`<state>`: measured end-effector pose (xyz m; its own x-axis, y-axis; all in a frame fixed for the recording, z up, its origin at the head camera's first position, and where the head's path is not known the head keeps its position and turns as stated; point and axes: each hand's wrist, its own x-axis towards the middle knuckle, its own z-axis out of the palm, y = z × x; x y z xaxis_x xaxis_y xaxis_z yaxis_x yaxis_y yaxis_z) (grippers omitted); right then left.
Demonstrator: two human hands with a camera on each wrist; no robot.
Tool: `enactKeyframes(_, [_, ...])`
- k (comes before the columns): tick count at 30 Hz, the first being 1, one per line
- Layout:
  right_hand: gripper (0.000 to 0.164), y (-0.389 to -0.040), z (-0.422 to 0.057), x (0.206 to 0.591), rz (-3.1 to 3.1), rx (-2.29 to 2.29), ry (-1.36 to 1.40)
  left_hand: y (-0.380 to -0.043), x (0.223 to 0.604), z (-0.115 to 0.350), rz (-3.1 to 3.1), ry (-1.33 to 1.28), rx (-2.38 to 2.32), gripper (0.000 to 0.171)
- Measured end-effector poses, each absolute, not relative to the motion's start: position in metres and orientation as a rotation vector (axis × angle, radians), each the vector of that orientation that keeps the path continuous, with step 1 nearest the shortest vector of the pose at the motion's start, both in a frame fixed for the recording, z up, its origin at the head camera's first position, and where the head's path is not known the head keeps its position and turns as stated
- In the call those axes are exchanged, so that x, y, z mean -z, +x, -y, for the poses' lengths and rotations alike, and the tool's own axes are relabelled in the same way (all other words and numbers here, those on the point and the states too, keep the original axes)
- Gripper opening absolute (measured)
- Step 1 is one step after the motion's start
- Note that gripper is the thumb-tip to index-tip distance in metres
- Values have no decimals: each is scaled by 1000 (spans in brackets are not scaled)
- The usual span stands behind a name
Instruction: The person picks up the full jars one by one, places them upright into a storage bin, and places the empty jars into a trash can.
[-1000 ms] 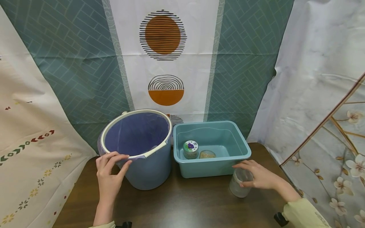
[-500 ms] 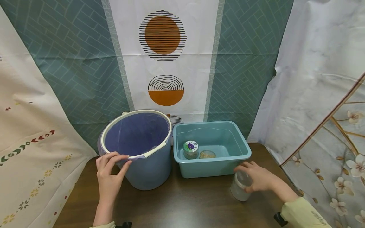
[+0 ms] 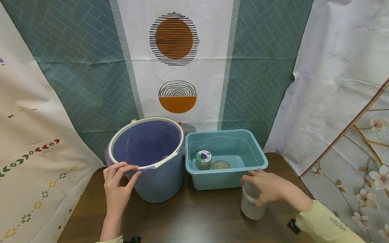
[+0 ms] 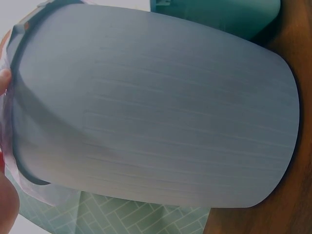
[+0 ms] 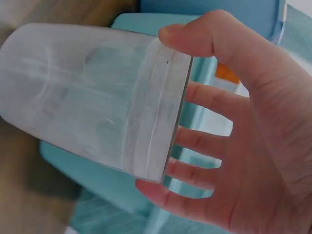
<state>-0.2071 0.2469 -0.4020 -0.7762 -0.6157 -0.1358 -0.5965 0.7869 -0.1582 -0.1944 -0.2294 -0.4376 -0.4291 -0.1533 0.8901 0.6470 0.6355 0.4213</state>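
My left hand pinches the near rim of a blue bucket with a cream rim, where a thin purple plastic bag lining folds over the edge. In the left wrist view the bucket's side fills most of the picture. On the right, my right hand grips a clear plastic jar round its top, thumb on one side and fingers on the other. No lid shows on the jar, and it looks see-through. Whether its base touches the table cannot be told.
A teal rectangular basin stands right of the bucket, behind the jar. Inside it are a small jar with a green and white flower-printed lid and a low clear container of pale grains. Patterned cloths hang round the brown table.
My right hand and the clear jar have shifted a little left and nearer to me. The left hand keeps its place on the bucket rim.
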Motion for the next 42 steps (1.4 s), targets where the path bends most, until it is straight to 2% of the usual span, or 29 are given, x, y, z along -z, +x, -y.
enactKeyframes(22, [54, -232, -167, 305, -2584, -30, -1182, -192, 436, 229, 1812, -388, 947, 20])
enactKeyframes(42, [65, -275, -39, 180, -2321, -80, -1404, -195, 436, 230, 1793, -409, 940, 26])
